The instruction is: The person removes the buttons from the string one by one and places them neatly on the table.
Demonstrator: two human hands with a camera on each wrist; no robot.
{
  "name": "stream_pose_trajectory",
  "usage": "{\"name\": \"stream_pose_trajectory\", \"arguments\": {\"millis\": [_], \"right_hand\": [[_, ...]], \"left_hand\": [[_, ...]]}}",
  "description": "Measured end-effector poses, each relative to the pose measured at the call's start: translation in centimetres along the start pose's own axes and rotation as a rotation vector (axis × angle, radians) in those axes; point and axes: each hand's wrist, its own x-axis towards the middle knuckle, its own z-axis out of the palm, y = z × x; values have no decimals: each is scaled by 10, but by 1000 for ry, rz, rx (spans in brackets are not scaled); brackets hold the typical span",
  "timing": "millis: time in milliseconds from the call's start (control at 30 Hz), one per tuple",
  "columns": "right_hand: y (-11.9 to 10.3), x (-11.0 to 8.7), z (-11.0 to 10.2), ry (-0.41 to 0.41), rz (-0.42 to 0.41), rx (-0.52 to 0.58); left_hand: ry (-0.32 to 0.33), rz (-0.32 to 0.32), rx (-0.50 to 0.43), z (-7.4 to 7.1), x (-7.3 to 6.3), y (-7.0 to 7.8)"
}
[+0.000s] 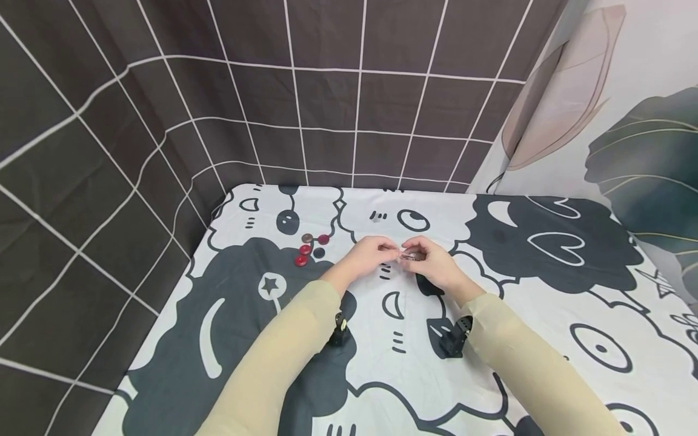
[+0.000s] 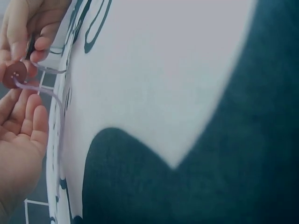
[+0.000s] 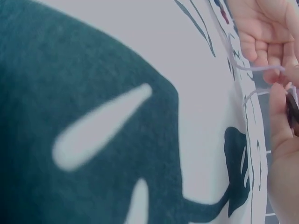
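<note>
Both hands meet over the cloth in the head view. My right hand (image 1: 433, 263) grips dark buttons (image 3: 293, 111) between thumb and fingers, partly cut off by the frame edge in the right wrist view. Close by, my left hand (image 1: 368, 254) pinches a thin pale purple cord (image 3: 257, 69), its other fingers curled. In the left wrist view a reddish-brown button (image 2: 16, 75) with small holes sits between the fingertips of the two hands. The cord comes out of a hole in it and hangs down. A second stretch of cord trails below the right fingertips.
Left of the hands several loose buttons lie on the patterned cloth (image 1: 376, 375): red buttons (image 1: 301, 260), a brown button (image 1: 308, 238) and a dark button (image 1: 319, 253). A dark grid-patterned curtain (image 1: 327, 103) hangs behind and to the left. A leaf-print curtain (image 1: 649, 151) hangs at right.
</note>
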Motion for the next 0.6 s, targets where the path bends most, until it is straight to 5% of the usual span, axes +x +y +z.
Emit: {"name": "stream_pose_trajectory", "arguments": {"millis": [600], "right_hand": [[3,0,-5,42,72,-87]], "left_hand": [[19,-41,-32,-2,-1,-4]]}}
